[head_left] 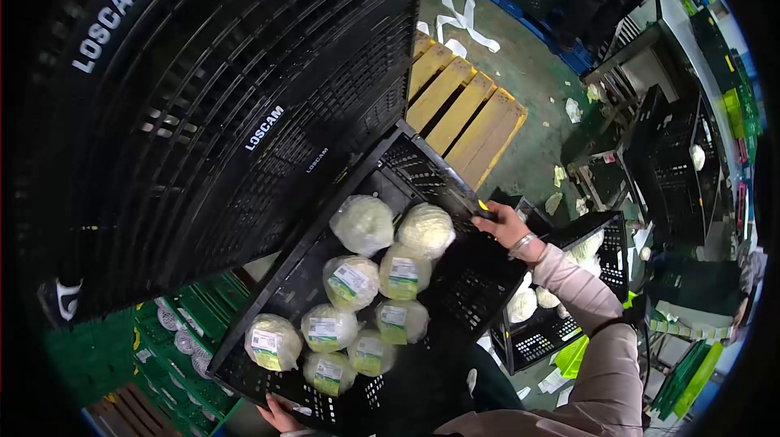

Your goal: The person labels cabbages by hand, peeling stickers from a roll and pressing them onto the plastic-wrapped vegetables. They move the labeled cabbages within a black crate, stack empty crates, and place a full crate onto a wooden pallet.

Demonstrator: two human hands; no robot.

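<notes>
A black plastic crate (422,162) is tilted in front of me, with several wrapped cabbages (362,224) lying inside, most of them labelled. My right hand (505,226) grips the crate's far right rim; a bracelet sits on the wrist and a beige sleeve covers the arm. My left hand (280,417) holds the crate's near bottom edge, only partly visible at the frame's lower border.
A tall stack of black LOSCAM crates (203,96) fills the left. A wooden pallet (463,112) lies on the green floor beyond. Another black crate (561,315) with cabbages stands lower right. Green crates (175,331) sit lower left. Leaf scraps litter the floor.
</notes>
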